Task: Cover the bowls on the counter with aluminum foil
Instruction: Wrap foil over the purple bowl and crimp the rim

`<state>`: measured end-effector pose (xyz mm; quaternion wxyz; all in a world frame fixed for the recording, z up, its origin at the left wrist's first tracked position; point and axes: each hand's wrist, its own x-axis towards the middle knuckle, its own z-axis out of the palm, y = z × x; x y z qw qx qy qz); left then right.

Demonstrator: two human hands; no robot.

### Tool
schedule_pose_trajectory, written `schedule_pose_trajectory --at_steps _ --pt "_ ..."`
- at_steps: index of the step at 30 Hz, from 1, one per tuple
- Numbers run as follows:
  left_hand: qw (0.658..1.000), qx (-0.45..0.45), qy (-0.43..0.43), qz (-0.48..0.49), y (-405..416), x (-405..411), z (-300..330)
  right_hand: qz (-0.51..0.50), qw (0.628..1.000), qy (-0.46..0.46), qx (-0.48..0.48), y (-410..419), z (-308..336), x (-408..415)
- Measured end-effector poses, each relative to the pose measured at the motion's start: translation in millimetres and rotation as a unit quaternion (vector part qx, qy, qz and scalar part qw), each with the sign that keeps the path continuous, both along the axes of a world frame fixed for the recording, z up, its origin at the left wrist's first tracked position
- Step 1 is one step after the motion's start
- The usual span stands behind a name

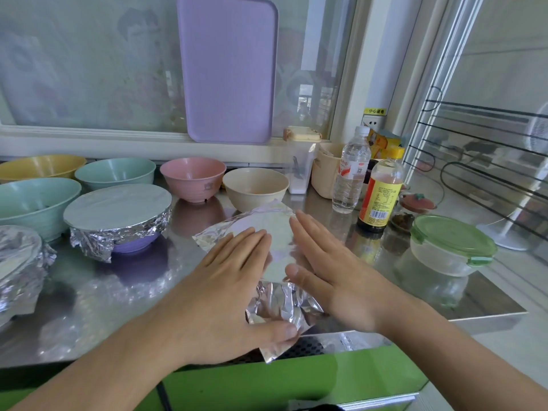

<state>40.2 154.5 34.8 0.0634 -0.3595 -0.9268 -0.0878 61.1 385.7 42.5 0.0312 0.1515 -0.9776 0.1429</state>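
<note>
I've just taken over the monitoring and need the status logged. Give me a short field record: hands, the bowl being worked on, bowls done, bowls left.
left hand: flat, fingers straight, pressing on the foil sheet
right hand: flat, fingers straight, at the sheet's right side
bowl in work: hidden beneath the sheet, near the counter front edge
done: purple bowl; foil-wrapped bowl at far left
uncovered: yellow bowl, two green bowls, pink bowl, beige bowl
</note>
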Motion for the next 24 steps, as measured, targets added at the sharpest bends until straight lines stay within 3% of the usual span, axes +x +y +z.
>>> schedule_pose_trajectory --at_steps 4,9,12,15,18,22,24 --pt "1.000 0.007 -0.010 0.013 -3 0 1 -0.031 0.999 -0.027 0.016 -5 13 0" --pt "0.998 0.047 0.024 0.015 10 8 -2 0.036 0.998 0.053 0.019 -17 15 -48" --pt "0.999 0.029 0.023 0.028 11 10 -2 0.094 0.979 0.127 0.125 -12 -6 -68" --pt "0.999 0.005 0.006 0.033 4 8 -3 0.094 0.966 0.182 0.156 -2 -12 -68" --pt "1.000 0.010 0.010 0.025 -3 2 -9 0.086 0.975 0.127 0.160 -1 -8 -60" --pt "0.999 0.021 0.022 0.015 -11 -7 -11 -0.032 0.999 -0.007 0.026 -1 1 -47" --pt "1.000 0.012 0.022 0.011 -15 -9 -8 -0.048 0.999 -0.014 0.008 -2 3 -43"
